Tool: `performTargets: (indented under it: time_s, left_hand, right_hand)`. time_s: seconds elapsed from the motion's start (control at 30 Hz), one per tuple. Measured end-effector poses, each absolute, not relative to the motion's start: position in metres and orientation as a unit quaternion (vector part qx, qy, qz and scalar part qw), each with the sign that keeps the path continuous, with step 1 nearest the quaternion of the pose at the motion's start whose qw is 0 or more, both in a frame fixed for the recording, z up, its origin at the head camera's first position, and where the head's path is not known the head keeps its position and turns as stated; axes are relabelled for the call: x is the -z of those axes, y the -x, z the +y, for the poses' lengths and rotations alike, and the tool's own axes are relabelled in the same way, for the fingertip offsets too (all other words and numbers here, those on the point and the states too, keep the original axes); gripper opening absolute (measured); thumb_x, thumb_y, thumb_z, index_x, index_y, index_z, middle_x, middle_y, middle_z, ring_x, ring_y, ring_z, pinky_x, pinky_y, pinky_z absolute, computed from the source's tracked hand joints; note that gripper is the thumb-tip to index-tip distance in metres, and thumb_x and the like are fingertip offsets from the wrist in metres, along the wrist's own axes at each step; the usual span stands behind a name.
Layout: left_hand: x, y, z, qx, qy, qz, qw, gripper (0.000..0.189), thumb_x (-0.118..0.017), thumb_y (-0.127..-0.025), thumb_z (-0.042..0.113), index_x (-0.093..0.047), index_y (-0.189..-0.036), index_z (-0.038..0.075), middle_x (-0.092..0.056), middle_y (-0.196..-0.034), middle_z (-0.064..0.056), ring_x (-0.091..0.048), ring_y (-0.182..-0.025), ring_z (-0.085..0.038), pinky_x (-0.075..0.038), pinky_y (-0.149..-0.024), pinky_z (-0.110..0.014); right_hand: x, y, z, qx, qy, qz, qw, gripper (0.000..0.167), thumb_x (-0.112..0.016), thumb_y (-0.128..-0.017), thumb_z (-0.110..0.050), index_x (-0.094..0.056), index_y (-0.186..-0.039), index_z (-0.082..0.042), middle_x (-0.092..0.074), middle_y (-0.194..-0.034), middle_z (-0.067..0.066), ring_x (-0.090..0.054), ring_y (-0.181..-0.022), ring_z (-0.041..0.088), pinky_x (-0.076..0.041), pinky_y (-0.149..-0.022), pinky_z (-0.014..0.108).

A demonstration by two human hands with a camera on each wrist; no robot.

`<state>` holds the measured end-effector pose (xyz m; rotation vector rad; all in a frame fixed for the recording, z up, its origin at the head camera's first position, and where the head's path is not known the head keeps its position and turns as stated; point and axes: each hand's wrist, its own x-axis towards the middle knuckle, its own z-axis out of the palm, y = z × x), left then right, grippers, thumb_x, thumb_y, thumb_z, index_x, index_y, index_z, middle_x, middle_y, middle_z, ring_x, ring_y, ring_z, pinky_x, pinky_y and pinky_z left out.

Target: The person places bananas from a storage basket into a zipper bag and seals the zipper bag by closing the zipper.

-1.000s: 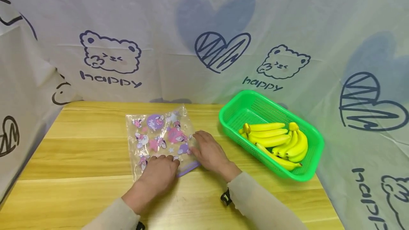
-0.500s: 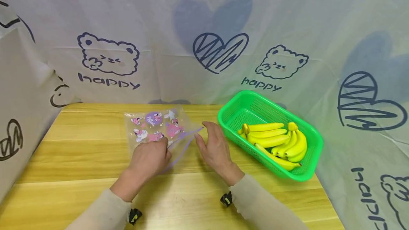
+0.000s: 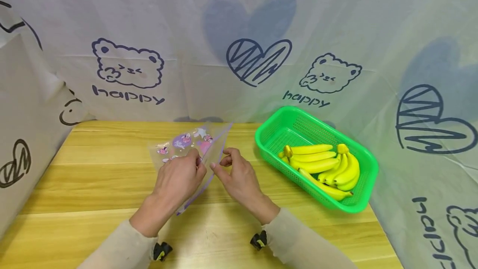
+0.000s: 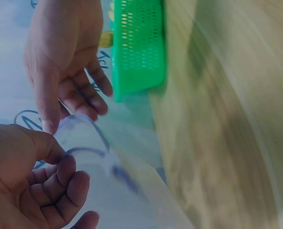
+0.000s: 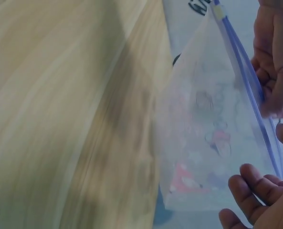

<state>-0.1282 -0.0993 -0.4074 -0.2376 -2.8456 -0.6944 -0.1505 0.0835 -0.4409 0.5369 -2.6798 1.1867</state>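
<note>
My left hand [image 3: 179,179] pinches the mouth edge of a clear zipper bag [image 3: 186,139] between thumb and curled fingers. Pink and purple cartoon prints cover the bag, and a purple zip strip [image 3: 196,193] runs along its mouth. In the right wrist view the bag hangs tilted, with a pale slider [image 5: 220,12] at one end of the zip. The two mouth edges stand apart in the left wrist view. My right hand [image 3: 240,179] is beside the mouth, its thumb tip right at the edge and its other fingers loosely bent.
A green plastic basket [image 3: 269,154] stands right of the hands on the wooden table [image 3: 93,186]. Yellow bananas [image 3: 313,164] lie in it, some in bunches. A printed cloth [image 3: 194,53] hangs behind the table and along its sides.
The bag lay flat with both hands on it; now its mouth edge is raised and turned toward the right. The right hand has come off the zip end and shifted left along the mouth.
</note>
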Motion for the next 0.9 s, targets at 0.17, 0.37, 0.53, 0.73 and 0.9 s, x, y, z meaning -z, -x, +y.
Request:
performTargets:
  time_s: [0.17, 0.37, 0.53, 0.73, 0.9]
  left_hand:
    - [0.397, 0.123, -0.098, 0.206, 0.090, -0.963, 0.148, 0.014, -0.064, -0.092, 0.012, -0.055, -0.082, 0.010, -0.045, -0.054, 0.001, -0.042, -0.044, -0.018, -0.035, -0.042, -0.034]
    - [0.379, 0.116, -0.106, 0.090, 0.074, -0.967, 0.227, 0.016, -0.069, -0.084, 0.008, -0.055, -0.077, 0.006, -0.053, -0.058, -0.008, -0.052, -0.048, -0.029, -0.042, -0.048, -0.045]
    - [0.367, 0.118, -0.113, 0.071, 0.067, -0.975, 0.200, 0.010, -0.066, -0.086, 0.005, -0.059, -0.079, 0.004, -0.057, -0.062, -0.009, -0.059, -0.055, -0.032, -0.043, -0.053, -0.045]
    - [0.350, 0.115, -0.114, 0.067, 0.070, -0.977, 0.188, 0.022, -0.063, -0.089, 0.010, -0.055, -0.068, 0.010, -0.052, -0.059, -0.006, -0.057, -0.055, -0.031, -0.042, -0.056, -0.045]
    - [0.327, 0.100, -0.115, 0.080, 0.063, -0.981, 0.167, 0.018, -0.060, -0.086, 0.014, -0.053, -0.069, 0.011, -0.049, -0.063, -0.004, -0.049, -0.058, -0.028, -0.040, -0.056, -0.043]
  right_hand:
    - [0.433, 0.152, 0.081, -0.384, -0.191, -0.898, 0.096, 0.033, -0.064, -0.102, -0.019, -0.058, -0.130, -0.002, -0.074, -0.094, 0.003, -0.067, -0.072, 0.015, -0.052, -0.066, 0.029]
    - [0.413, 0.163, 0.087, -0.368, -0.203, -0.903, 0.092, 0.027, -0.053, -0.100, -0.009, -0.071, -0.117, 0.000, -0.058, -0.066, 0.001, -0.038, -0.050, 0.006, -0.032, -0.048, 0.022]
    - [0.392, 0.172, 0.094, -0.360, -0.244, -0.900, -0.020, 0.030, -0.050, -0.102, -0.009, -0.075, -0.116, 0.001, -0.053, -0.067, -0.003, -0.033, -0.051, 0.007, -0.029, -0.050, 0.022]
    - [0.374, 0.180, 0.105, -0.396, -0.259, -0.871, -0.128, 0.028, -0.052, -0.106, -0.012, -0.077, -0.112, -0.003, -0.046, -0.060, -0.004, -0.035, -0.049, 0.008, -0.030, -0.048, 0.023]
    - [0.365, 0.186, 0.111, -0.417, -0.247, -0.862, -0.147, 0.023, -0.055, -0.107, -0.016, -0.075, -0.112, -0.004, -0.055, -0.064, 0.000, -0.045, -0.052, 0.011, -0.035, -0.049, 0.025]
